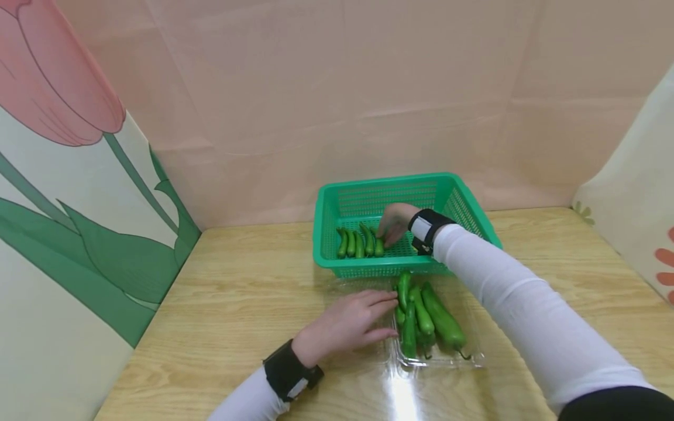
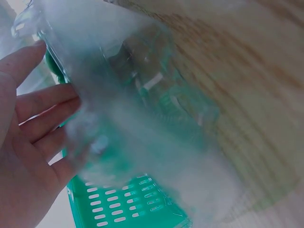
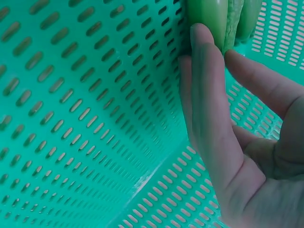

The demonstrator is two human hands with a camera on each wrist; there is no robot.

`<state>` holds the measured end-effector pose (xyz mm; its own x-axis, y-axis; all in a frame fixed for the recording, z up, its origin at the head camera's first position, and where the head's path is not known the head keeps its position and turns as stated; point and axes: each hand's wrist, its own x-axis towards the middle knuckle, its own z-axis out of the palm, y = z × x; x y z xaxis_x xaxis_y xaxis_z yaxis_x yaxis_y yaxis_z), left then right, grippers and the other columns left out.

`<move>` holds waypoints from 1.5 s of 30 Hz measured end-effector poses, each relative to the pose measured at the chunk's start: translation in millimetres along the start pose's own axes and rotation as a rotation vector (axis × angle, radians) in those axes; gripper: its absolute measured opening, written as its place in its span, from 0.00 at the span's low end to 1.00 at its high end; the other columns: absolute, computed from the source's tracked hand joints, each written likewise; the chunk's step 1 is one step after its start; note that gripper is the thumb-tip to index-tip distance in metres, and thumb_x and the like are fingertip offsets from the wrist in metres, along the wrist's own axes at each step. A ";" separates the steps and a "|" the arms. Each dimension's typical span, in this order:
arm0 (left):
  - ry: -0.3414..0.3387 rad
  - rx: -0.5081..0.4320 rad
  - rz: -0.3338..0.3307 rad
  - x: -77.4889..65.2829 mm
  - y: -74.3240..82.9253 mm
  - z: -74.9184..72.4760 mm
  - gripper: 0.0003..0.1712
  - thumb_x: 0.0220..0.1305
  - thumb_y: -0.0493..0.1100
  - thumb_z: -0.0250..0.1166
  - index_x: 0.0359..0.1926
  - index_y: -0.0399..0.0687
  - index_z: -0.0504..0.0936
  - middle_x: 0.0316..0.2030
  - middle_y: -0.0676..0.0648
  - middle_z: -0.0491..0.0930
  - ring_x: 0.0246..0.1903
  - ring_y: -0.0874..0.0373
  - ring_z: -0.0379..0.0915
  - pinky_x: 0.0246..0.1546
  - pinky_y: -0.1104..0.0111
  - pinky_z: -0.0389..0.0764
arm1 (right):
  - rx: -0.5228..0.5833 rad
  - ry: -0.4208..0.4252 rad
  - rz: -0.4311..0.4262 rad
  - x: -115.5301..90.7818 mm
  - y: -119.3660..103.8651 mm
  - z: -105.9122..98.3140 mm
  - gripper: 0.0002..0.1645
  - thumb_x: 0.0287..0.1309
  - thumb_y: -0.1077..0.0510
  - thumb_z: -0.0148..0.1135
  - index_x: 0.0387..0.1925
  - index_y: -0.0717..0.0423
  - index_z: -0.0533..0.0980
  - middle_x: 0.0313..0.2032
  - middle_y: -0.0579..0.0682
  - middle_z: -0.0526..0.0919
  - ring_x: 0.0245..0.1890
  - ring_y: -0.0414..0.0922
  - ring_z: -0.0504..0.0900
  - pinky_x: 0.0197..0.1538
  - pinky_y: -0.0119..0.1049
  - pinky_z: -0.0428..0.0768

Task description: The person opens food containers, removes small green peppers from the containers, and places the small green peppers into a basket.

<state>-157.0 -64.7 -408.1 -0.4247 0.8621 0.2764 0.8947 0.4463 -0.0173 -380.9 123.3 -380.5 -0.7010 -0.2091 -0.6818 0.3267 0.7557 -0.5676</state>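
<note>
Inside the green basket [image 1: 379, 270], my right hand [image 1: 397, 223] reaches down at the right end of a row of green peppers [image 1: 360, 242]. Its fingertips and thumb pinch the lower end of a green pepper [image 3: 207, 21] in the right wrist view. My left hand [image 1: 350, 325] lies palm down with relaxed fingers beside a clear plastic container [image 1: 474, 358]. That container holds several larger and smaller green peppers [image 1: 442, 318]. In the left wrist view, the left fingers [image 2: 47, 102] touch the clear plastic, which is blurred there.
The basket stands at the back of the wooden table [image 1: 226, 292], near a pinkish backdrop [image 1: 337, 88]. The clear container lies directly in front of the basket. A panel with a printed tulip [image 1: 63, 76] rises on the left, and a pale panel [image 1: 637, 193] on the right.
</note>
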 end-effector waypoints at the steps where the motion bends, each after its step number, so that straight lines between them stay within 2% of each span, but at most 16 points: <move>1: 0.001 0.001 0.001 0.0 0.1 0.0 0.33 0.65 0.63 0.55 0.60 0.43 0.74 0.61 0.45 0.73 0.60 0.57 0.70 0.65 0.72 0.68 | -0.001 0.005 -0.005 -0.8 -0.3 0.5 0.30 0.62 0.62 0.58 0.62 0.73 0.62 0.54 0.74 0.74 0.42 0.54 0.85 0.49 0.40 0.85; 17: -0.011 0.007 -0.006 0.1 0.1 0.1 0.34 0.65 0.63 0.54 0.60 0.43 0.73 0.62 0.45 0.72 0.60 0.58 0.70 0.65 0.73 0.67 | 0.026 0.013 -0.028 -1.6 -1.7 3.0 0.31 0.63 0.63 0.57 0.63 0.73 0.60 0.53 0.75 0.74 0.45 0.57 0.84 0.50 0.42 0.84; 26: -0.021 0.004 -0.010 1.8 0.8 1.4 0.34 0.65 0.64 0.53 0.61 0.44 0.73 0.63 0.46 0.71 0.61 0.58 0.69 0.65 0.72 0.67 | 0.051 0.014 -0.032 -2.6 1.6 0.6 0.35 0.64 0.64 0.55 0.67 0.73 0.53 0.54 0.76 0.72 0.47 0.59 0.83 0.49 0.44 0.84; 30: -0.023 0.003 -0.009 2.9 0.8 1.6 0.34 0.65 0.64 0.53 0.61 0.44 0.73 0.63 0.46 0.71 0.61 0.58 0.69 0.65 0.72 0.67 | 0.033 0.020 -0.041 -10.4 1.1 -1.2 0.33 0.64 0.63 0.54 0.65 0.73 0.56 0.53 0.76 0.74 0.47 0.60 0.82 0.51 0.45 0.83; 34: -0.028 -0.005 -0.010 3.4 0.7 2.0 0.34 0.65 0.64 0.53 0.61 0.44 0.73 0.63 0.46 0.71 0.61 0.58 0.69 0.65 0.72 0.67 | -0.053 0.030 -0.081 -20.3 -0.6 -7.0 0.28 0.65 0.60 0.54 0.62 0.72 0.63 0.48 0.71 0.79 0.44 0.56 0.84 0.50 0.43 0.84; 37: -0.030 -0.007 -0.007 3.9 0.5 2.5 0.34 0.66 0.64 0.53 0.61 0.44 0.73 0.63 0.45 0.71 0.61 0.58 0.69 0.65 0.72 0.67 | -0.091 0.042 -0.114 -27.2 -1.3 -14.5 0.28 0.66 0.59 0.53 0.62 0.71 0.63 0.46 0.69 0.81 0.42 0.55 0.85 0.49 0.43 0.84; 45: -0.016 -0.001 0.005 3.9 -1.5 2.7 0.34 0.65 0.63 0.54 0.60 0.43 0.73 0.62 0.44 0.72 0.61 0.57 0.70 0.65 0.73 0.66 | -0.130 0.092 -0.184 -50.2 -1.9 -33.8 0.27 0.67 0.55 0.52 0.61 0.70 0.66 0.48 0.68 0.80 0.39 0.52 0.86 0.48 0.44 0.85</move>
<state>-160.4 -61.4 -409.5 -0.4225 0.8680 0.2608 0.8969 0.4418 -0.0174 -367.8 153.3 -329.6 -0.7981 -0.2979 -0.5237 0.1078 0.7846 -0.6105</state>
